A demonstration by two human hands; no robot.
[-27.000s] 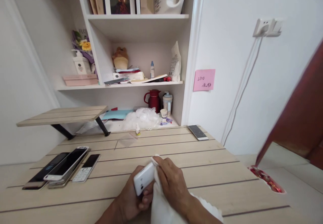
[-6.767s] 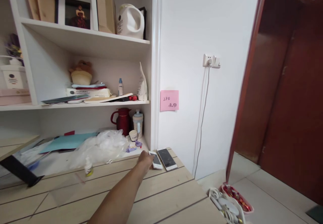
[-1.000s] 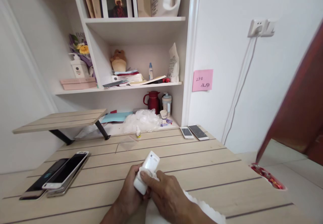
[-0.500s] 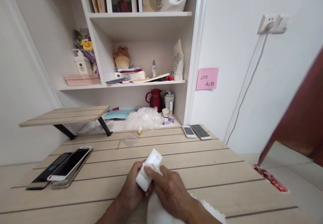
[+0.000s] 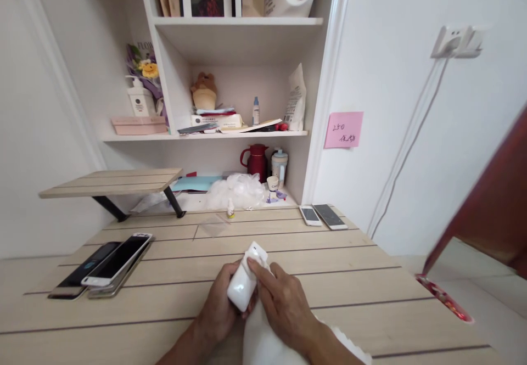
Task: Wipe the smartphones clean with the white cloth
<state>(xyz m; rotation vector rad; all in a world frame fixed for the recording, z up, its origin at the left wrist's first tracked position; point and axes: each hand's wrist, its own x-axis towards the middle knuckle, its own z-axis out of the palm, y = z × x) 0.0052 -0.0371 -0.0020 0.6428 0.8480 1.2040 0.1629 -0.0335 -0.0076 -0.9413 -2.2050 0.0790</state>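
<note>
A white phone-like device (image 5: 242, 289) lies tilted in my left hand (image 5: 220, 299), whose fingers wrap round its lower part. My right hand (image 5: 284, 302) presses a white cloth (image 5: 267, 340) onto the upper part of the device, with the index finger on top. The rest of the cloth hangs below my right hand and spreads under the wrist. Part of the device's upper face is hidden by the cloth and fingers.
Several phones (image 5: 119, 260) lie stacked at the left of the table (image 5: 164, 310). Two more phones (image 5: 329, 217) rest at the back right. A small bottle (image 5: 230, 209) and a clear bag (image 5: 214, 225) are near the back edge. A raised wooden stand (image 5: 115, 181) is back left.
My right hand and the cloth have slid up toward the far end of the white device, baring more of its lower face. The view has shifted slightly.
</note>
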